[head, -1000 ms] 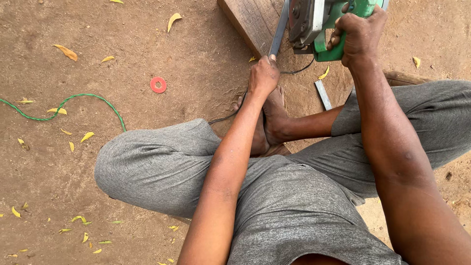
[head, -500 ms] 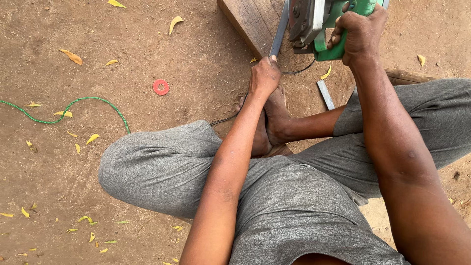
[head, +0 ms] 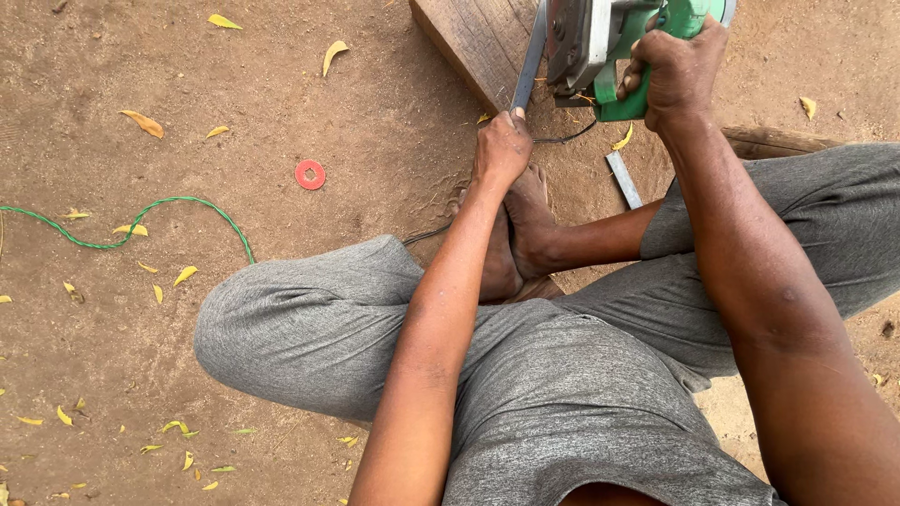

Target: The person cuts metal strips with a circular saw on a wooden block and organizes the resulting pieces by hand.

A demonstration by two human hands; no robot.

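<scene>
Right hand (head: 677,70) on green power saw (head: 619,47)

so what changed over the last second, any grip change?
No grip change. The right hand stays clamped on the green power saw, the left hand stays on the metal strip at the wooden plank. Only the view drifted slightly; the red ring and green cord lie unmoved.

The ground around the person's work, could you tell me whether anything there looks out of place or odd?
A small red ring lies alone on the dirt, left of the wooden plank. A short metal bar lies loose beside the bare feet, and a green cord snakes across the dirt among fallen yellow leaves.
</scene>
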